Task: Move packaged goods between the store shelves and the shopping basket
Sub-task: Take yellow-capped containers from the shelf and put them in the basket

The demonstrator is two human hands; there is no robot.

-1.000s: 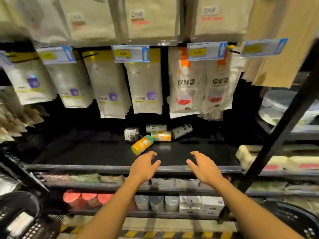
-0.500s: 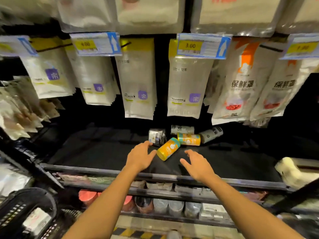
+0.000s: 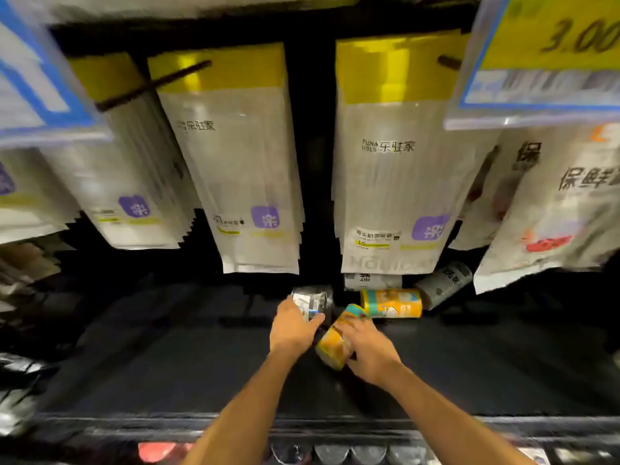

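At the centre of the frame, both hands reach onto the dark shelf [image 3: 161,357]. The right hand [image 3: 372,350] grips an orange can [image 3: 333,347] that lies tilted on its side, its teal-rimmed end pointing toward the upper right; the fingers [image 3: 350,327] curl over its top. The left hand [image 3: 293,327] is just left of it, closed round a clear pack [image 3: 313,302] with a white label, with the thumb on the pack's near side. The blur makes that grip less plain than the other.

Just beyond the hands, a second orange can [image 3: 391,303] lies on its side. Behind it are two grey cans [image 3: 443,283], also lying down, the left one partly hidden by hanging goods.

White pouches [image 3: 248,182] with yellow tops and purple badges hang in rows across the upper frame. A yellow price tag [image 3: 550,52] reading 3.00 fills the upper right corner.
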